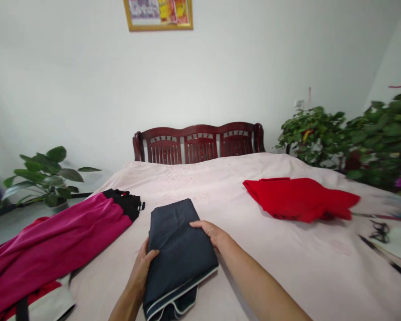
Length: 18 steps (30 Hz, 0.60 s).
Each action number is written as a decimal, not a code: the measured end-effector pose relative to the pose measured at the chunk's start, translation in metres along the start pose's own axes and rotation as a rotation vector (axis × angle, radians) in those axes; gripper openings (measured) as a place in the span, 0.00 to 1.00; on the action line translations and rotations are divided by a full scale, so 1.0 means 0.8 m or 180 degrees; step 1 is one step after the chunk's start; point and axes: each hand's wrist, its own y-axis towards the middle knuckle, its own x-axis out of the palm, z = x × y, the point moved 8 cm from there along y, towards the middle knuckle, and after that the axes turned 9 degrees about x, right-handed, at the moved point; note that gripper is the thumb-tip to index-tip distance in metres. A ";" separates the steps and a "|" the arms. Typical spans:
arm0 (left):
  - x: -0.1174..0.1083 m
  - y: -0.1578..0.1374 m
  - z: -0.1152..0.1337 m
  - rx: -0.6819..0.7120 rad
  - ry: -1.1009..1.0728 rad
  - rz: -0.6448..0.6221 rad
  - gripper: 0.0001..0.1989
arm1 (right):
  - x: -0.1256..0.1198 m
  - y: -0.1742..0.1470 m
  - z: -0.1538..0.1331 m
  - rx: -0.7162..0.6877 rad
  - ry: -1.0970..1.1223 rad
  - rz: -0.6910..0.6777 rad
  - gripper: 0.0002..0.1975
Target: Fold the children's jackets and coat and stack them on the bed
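The left hand and right hand are clasping the garment from both sides, probably keeping folds together; the sheet is lying beneath.

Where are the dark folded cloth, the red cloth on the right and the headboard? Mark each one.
Dark folded cloth [180,252]: head view, middle of its top face.
Red cloth [300,198]: head view, middle of its upper side.
Headboard [200,141]: head view, its middle panel.

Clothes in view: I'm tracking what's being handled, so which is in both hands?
The folded dark blue-grey garment, held between the left hand and right hand; the red garment and magenta garment lie untouched.
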 end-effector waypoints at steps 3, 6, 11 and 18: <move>0.004 -0.003 -0.001 0.0005 -0.0126 -0.0221 0.37 | 0.007 -0.014 0.010 -0.0041 0.0278 -0.0073 0.17; 0.013 -0.007 -0.003 -0.0052 -0.0330 -0.0430 0.36 | 0.005 -0.032 0.013 -0.0312 0.0679 -0.0126 0.19; 0.023 -0.006 -0.012 -0.0191 -0.0481 -0.0422 0.35 | -0.039 -0.094 -0.009 -0.1151 0.1091 0.0189 0.24; 0.018 0.004 -0.025 -0.0217 -0.0490 -0.0217 0.33 | -0.174 -0.241 -0.090 -0.2513 0.1324 0.1471 0.26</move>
